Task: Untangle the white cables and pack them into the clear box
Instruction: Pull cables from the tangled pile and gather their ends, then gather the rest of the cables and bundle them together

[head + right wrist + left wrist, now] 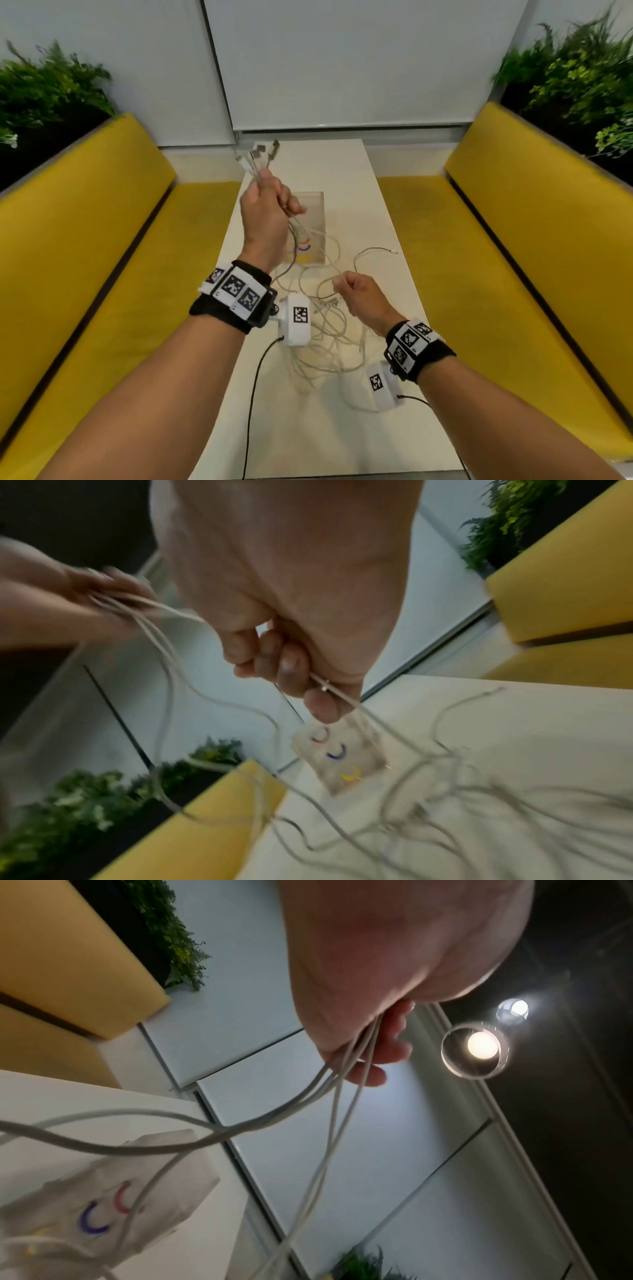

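Left hand grips several white cables, plugs up; right hand pinches one strand. Only wrist views show curled fingers. Clear box lies lengthwise mid-table.

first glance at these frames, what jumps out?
The left hand, raised over the table, grips a bunch of white cable ends with the plugs fanned above the fist. Below, loose cables sprawl tangled beside the clear box, while the right hand pinches one strand.
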The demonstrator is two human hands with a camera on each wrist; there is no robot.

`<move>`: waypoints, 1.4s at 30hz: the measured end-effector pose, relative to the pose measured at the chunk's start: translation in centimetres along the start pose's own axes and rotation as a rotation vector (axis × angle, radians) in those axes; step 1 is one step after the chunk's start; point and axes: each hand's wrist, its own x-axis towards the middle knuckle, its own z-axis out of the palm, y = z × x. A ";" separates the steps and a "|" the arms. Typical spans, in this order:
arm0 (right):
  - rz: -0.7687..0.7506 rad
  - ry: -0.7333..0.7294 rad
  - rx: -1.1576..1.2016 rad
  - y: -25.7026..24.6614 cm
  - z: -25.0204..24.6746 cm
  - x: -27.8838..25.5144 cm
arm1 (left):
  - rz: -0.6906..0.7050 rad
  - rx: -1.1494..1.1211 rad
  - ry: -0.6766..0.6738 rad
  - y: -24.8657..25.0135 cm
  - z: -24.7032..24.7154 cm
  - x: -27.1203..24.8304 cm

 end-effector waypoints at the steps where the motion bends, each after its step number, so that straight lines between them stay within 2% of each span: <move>1: 0.041 -0.004 -0.049 1.4 -0.1 -0.4 | 0.002 -0.055 0.003 1.0 0.1 0.1; 5: 0.256 0.025 -0.021 5.7 -1.5 -2.1 | 0.067 -0.183 0.032 4.8 -0.3 1.1; 7: 0.284 0.037 0.000 6.0 -2.3 -2.3 | 0.077 -0.211 0.036 5.7 -0.7 1.4; 9: 0.284 -0.064 -0.114 5.4 -2.9 -1.7 | 0.063 -0.198 0.040 5.6 -0.7 1.1; 12: 0.362 -0.258 -0.353 2.5 -3.7 -0.6 | 0.009 -0.180 0.018 4.5 -0.3 0.3; 13: 0.341 -0.258 -0.343 0.8 -4.1 -0.4 | -0.011 -0.169 0.008 4.0 -0.1 0.0; 14: 0.273 -0.196 -0.291 -1.4 -4.5 -0.3 | -0.028 -0.156 -0.004 3.6 0.2 -0.2; 16: 0.033 0.000 -0.079 -6.0 -4.9 -0.5 | -0.059 -0.138 -0.038 2.8 0.6 -0.8; 17: -0.090 0.038 0.025 -8.3 -4.8 -0.8 | -0.077 -0.138 -0.061 2.5 0.8 -1.1; 18: -0.188 0.014 0.097 -10.2 -4.5 -1.0 | -0.101 -0.147 -0.093 2.2 1.1 -1.4; 20: -0.277 -0.153 0.121 -12.5 -2.9 -0.9 | -0.161 -0.201 -0.191 1.9 1.6 -1.7; 22: -0.275 -0.335 0.053 -12.8 -0.8 -0.5 | -0.220 -0.282 -0.321 1.9 2.0 -2.0; 24: -0.229 -0.377 0.050 -11.5 1.2 -0.1 | -0.253 -0.343 -0.425 2.1 2.1 -2.2; 26: -0.166 -0.298 0.086 -9.4 2.4 0.1 | -0.257 -0.376 -0.470 2.3 1.6 -2.0; 29: -0.053 -0.203 -0.007 -5.8 2.5 0.7 | -0.220 -0.390 -0.410 2.8 -0.1 -1.1; 33: 0.035 -0.201 -0.517 -1.5 0.0 2.3 | -0.164 -0.444 -0.251 4.4 -2.5 0.0; 35: 0.122 -0.202 -0.642 -0.4 -1.6 2.9 | -0.123 -0.471 -0.216 5.2 -3.3 0.7; 37: 0.206 -0.168 -0.572 -0.5 -3.0 3.6 | -0.089 -0.472 -0.196 5.8 -3.9 1.2; 39: 0.284 -0.094 -0.310 -2.2 -3.8 4.2 | -0.074 -0.461 -0.178 6.0 -4.4 1.6; 42: 0.220 0.109 0.085 -7.0 -5.0 4.5 | -0.071 -0.448 -0.157 5.7 -4.8 1.9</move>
